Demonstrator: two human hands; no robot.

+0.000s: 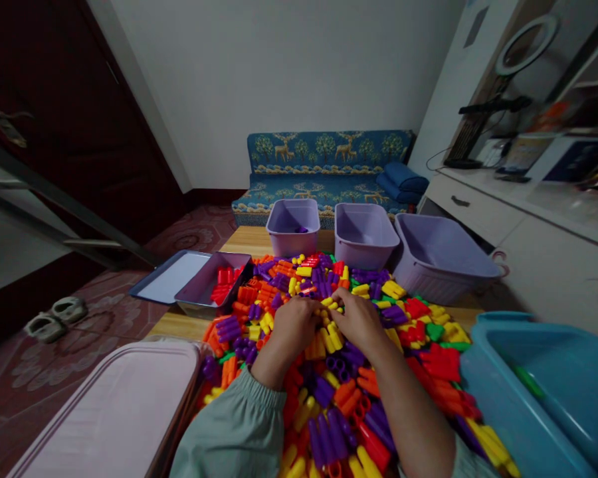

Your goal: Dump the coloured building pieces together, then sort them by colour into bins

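Note:
A heap of bullet-shaped plastic toy blocks (329, 431) in purple, orange, yellow, red and green covers the wooden table (252, 237). In the middle of the heap my left hand (296, 324) and my right hand (357, 318) come close together, fingers bent inward. Between their fingertips are yellow toy blocks (331, 304), which both hands seem to grip. More yellow blocks (333, 338) lie just below the fingers. My fingers partly cover the held pieces, so their exact joining cannot be made out.
Three lilac bins (366, 249) line the table's far side; the left one has a few purple pieces. A box (214, 307) with red blocks stands left, beside an open lid (167, 277). A pink lid (124, 405) is near left, a blue tub (498, 372) near right.

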